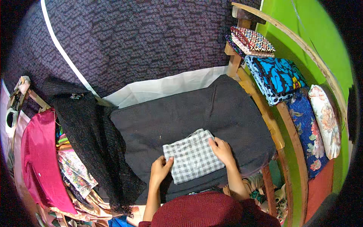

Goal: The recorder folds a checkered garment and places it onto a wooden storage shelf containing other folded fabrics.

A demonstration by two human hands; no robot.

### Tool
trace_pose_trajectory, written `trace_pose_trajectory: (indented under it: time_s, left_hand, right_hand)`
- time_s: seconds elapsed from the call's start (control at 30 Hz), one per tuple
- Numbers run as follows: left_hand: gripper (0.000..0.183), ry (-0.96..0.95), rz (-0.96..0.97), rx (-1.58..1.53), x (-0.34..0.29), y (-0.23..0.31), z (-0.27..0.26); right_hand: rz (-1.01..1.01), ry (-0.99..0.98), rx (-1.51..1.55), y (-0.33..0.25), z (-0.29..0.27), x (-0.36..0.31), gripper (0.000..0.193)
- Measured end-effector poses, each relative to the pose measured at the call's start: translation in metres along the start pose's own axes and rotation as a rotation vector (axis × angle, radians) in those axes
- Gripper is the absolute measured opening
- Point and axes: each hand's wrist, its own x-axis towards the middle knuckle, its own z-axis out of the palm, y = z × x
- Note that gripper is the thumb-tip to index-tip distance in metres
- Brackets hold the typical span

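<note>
A folded grey-and-white checked cloth [194,157] lies over a dark padded surface [162,117], its sides held between my two hands. At its lower left edge, my left hand [160,170] grips with the thumb on top and the fingers hidden underneath. My right hand [223,151] is closed on the upper right side, thumb resting over the checks. The cloth is folded into a rough rectangle, slightly tilted, and its underside is out of sight.
Black lacy fabric [94,147] drapes down the left side, beside a magenta satin garment [39,159]. Folded patterned cloths, including a blue one [280,77] and a white floral one [324,121], sit on the wooden frame [298,151] at right. A dark patterned curtain [151,38] hangs behind.
</note>
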Motion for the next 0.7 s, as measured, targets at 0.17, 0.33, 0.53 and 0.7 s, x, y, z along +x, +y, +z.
trace_pose_trajectory:
  time_s: [0.17,0.33,0.53,0.7]
  left_hand:
    - [0.04,0.097,0.078,0.067,-0.006,0.011,0.001]
    - [0.034,0.114,0.087,-0.008,0.005,0.007,0.015]
    - [0.031,0.041,0.006,-0.605,0.024,-0.035,0.037]
    - [0.045,0.133,0.086,-0.407,0.018,-0.018,0.032]
  right_hand:
    - [-0.038,0.128,-0.025,-0.005,0.0,-0.013,0.05]
    - [0.013,0.195,-0.118,0.008,0.016,-0.006,0.049]
    - [0.008,0.161,0.005,0.0,0.014,-0.004,0.046]
    - [0.026,0.068,0.206,-0.004,-0.004,-0.013,0.054]
